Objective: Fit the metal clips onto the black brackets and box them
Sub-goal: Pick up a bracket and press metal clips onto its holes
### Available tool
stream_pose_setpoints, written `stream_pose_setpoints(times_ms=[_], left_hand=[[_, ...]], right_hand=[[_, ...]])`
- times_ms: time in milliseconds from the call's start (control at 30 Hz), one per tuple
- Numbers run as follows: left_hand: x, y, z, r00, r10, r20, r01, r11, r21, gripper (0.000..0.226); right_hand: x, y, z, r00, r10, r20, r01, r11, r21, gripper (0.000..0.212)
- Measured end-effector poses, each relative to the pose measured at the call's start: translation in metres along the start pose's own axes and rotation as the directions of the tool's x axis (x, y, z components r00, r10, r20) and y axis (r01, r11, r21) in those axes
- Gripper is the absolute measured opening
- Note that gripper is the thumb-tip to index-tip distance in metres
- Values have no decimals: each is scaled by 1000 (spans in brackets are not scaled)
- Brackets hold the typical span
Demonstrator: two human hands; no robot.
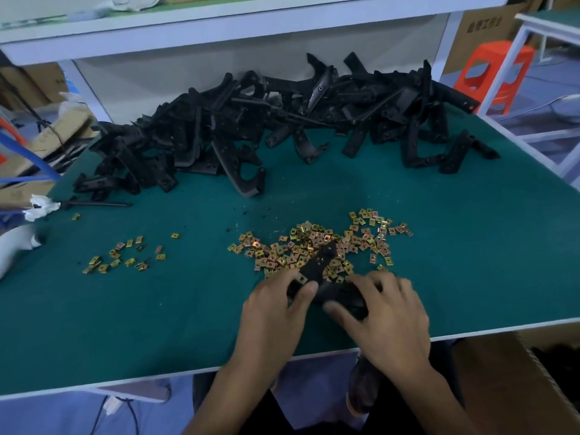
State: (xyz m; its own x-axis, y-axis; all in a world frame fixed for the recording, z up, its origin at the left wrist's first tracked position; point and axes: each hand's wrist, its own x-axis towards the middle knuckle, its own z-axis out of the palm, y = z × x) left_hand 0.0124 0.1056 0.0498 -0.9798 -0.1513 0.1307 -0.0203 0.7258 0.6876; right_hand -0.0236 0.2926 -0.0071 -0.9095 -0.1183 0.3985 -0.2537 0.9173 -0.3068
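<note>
1. Both hands close on one black bracket [318, 266]. The left hand [276, 304] pinches its near left end between thumb and fingers. The right hand [386, 315] curls over the right end, thumb against the bracket's near edge.
2. A single metal clip [302, 279] sits on the bracket right at the left hand's fingertips; whether it is fully seated cannot be told.
3. The bracket's free arm points away from the grip and lies over the main pile of metal clips [317, 240], which spreads just beyond the fingers.
4. Farther left of the grip, well apart from it, is a smaller scatter of clips [125, 255].
5. Far beyond the grip, along the back of the green table [157, 309], lies a big tangled heap of brackets [282, 120].
6. Below the table edge, near and to the right of the right wrist, stands an open cardboard box [518, 372].
</note>
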Motion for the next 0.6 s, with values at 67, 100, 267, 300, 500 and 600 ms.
stream_pose_setpoints(times_ms=[67, 100, 267, 300, 500, 600], left_hand=[[17, 3, -10, 997, 30, 75, -30, 1000, -6, 39], [27, 3, -15, 993, 20, 120, -15, 999, -43, 46], [93, -17, -26, 999, -24, 36, 20, 993, 113, 34], [103, -21, -25, 999, -7, 39, -1, 978, 208, 26], [128, -32, -12, 978, -24, 208, -61, 919, 390, 13], [133, -27, -13, 968, -132, 214, 43, 925, 378, 10]], right_hand=[[1, 1, 0, 1000, -19, 7, 19, 1000, 0, 70], [2, 1, 0, 1000, -5, -13, 5, 1000, 9, 68], [2, 0, 3, 998, 18, -61, -16, 999, 36, 67], [1, 0, 3, 998, 15, -66, -12, 999, 41, 67], [2, -1, 1, 998, 18, -57, -14, 998, 62, 64], [2, -1, -1, 999, 27, -46, -24, 998, 66, 63]])
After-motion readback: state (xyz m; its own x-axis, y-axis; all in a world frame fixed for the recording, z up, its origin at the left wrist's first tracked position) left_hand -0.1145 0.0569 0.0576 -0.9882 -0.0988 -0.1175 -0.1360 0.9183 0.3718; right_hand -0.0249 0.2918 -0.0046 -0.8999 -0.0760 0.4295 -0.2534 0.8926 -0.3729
